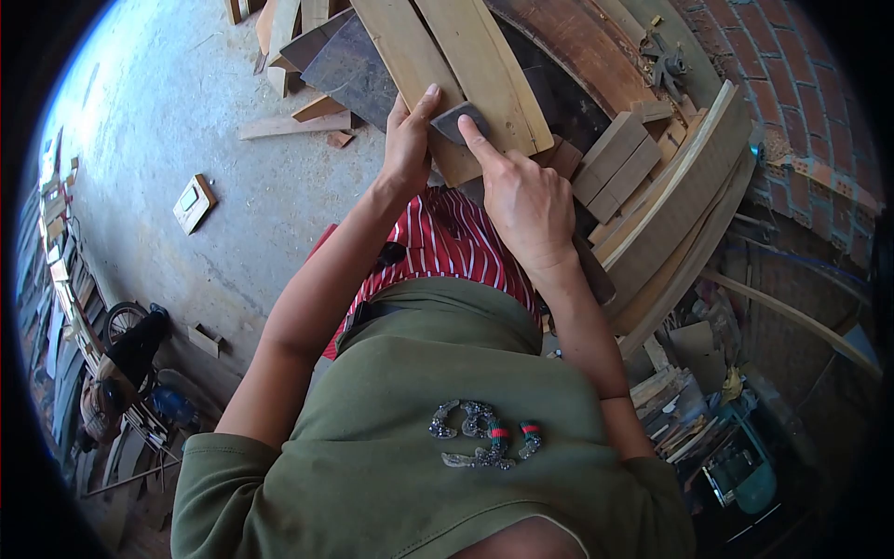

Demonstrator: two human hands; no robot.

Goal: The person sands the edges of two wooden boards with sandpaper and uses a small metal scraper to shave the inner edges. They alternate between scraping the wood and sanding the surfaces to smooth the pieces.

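Observation:
Two pale wooden boards lie side by side with a narrow gap between them, the left board (400, 42) and the right board (494, 70). My left hand (408, 144) is closed on the near end of the left board, thumb on top and the other fingers at its side edge. A small dark grey piece of sandpaper (449, 123) lies flat across the boards near that end. My right hand (529, 196) presses on it with the index finger stretched out, while its other fingers are curled and partly hidden.
Beneath the boards is a dark flat sheet (349, 70). Wooden blocks (613, 163) and long curved planks (680, 219) are stacked at right, beside a brick wall (801, 93). Offcuts (293, 126) and a small white-topped block (196, 203) lie on the concrete floor (158, 121). Another person (121, 373) is at lower left.

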